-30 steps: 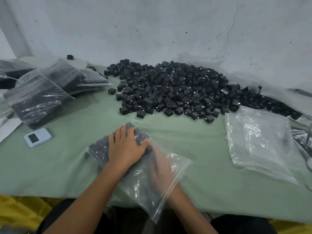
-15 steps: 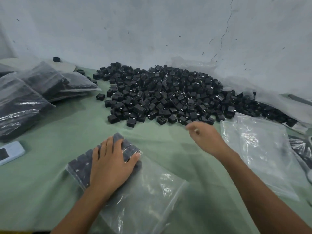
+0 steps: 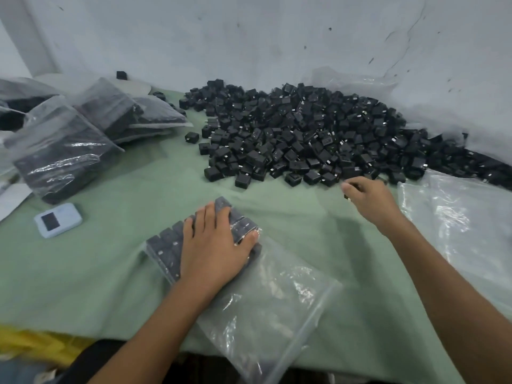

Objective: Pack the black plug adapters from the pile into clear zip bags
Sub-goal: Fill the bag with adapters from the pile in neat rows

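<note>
well short of done: filled zip bags (image 3: 63, 151) at left, big pile of black plug adapters (image 3: 304, 139) unpacked at the back of the tabletop (image 3: 110, 259). left hand (image 3: 213, 245) flat on a part-filled bag (image 3: 277, 300); right hand (image 3: 368, 198) curled at pile's edge, hold unclear.

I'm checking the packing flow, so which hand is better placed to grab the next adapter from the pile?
The right hand. It is at the near edge of the pile, while the left hand lies flat on the zip bag, pinning the packed adapters.
</note>
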Available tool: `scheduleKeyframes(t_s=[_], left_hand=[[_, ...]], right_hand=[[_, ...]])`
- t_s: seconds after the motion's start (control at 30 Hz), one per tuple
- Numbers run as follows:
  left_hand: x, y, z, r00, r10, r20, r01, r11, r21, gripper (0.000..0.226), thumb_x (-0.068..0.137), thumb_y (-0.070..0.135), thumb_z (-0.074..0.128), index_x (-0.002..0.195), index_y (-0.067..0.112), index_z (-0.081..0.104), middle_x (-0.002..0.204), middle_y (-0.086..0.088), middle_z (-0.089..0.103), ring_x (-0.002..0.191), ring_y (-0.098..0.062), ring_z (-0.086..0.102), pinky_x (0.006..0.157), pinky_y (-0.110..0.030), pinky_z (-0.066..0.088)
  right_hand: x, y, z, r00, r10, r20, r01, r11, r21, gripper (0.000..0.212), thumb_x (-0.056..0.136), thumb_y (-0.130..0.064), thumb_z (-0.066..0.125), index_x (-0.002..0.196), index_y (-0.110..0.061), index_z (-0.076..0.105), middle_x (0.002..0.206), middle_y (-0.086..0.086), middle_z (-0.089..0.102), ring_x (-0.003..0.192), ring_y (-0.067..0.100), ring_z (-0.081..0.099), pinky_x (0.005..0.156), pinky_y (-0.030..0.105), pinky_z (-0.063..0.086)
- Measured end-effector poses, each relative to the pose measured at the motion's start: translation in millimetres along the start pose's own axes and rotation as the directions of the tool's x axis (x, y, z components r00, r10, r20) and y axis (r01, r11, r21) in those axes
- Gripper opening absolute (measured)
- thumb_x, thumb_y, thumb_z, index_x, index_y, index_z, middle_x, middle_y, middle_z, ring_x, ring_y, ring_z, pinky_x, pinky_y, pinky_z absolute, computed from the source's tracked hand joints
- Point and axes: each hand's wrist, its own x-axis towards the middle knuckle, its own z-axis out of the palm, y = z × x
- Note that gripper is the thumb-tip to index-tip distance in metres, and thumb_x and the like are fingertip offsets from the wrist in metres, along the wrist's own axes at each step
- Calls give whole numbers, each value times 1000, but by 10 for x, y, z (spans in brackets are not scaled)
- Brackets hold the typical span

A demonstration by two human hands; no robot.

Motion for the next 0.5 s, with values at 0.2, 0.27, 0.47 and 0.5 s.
scheduleKeyframes(t_s=[0.2, 0.27, 0.47, 0.5], left_hand=[[2, -1, -11, 1000, 16, -4, -16, 1000, 1, 84, 87, 80, 26, 151, 26, 26, 165, -6, 16, 152, -21, 9, 124, -46, 5], [2, -2, -19, 1000, 17, -1, -17, 1000, 3, 84, 87, 80, 27, 150, 25, 28, 164, -7, 19, 152, -22, 11, 124, -47, 6], [13, 13, -29, 1000, 14, 12, -14, 1000, 10, 84, 87, 80, 29, 150, 24, 29, 163, -8, 20, 151, -25, 14, 123, -49, 8], [13, 12, -29, 1000, 13, 16, -13, 1000, 11, 84, 88, 80, 28, 150, 24, 28, 163, -8, 20, 151, -25, 13, 124, -49, 7]], right_hand=[[-1937, -82, -339, 957, 127, 259, -284, 572, 769, 28, 80, -42, 69, 88, -15, 68, 89, 13, 67, 66, 17, 53, 48, 23, 45], [-2370, -78, -253, 934, 190, 304, -358, 526, 771, 34, 79, -42, 64, 90, -10, 70, 77, 10, 61, 49, 15, 40, 38, 22, 32], [-2920, -190, 110, 895, 215, 391, -439, 572, 692, 18, 79, -7, 73, 95, -13, 79, 79, 13, 68, 60, 25, 62, 54, 31, 55], [-2933, -215, 154, 892, 198, 406, -442, 572, 691, 22, 81, 1, 72, 97, -13, 79, 84, 14, 70, 65, 25, 65, 59, 32, 57]])
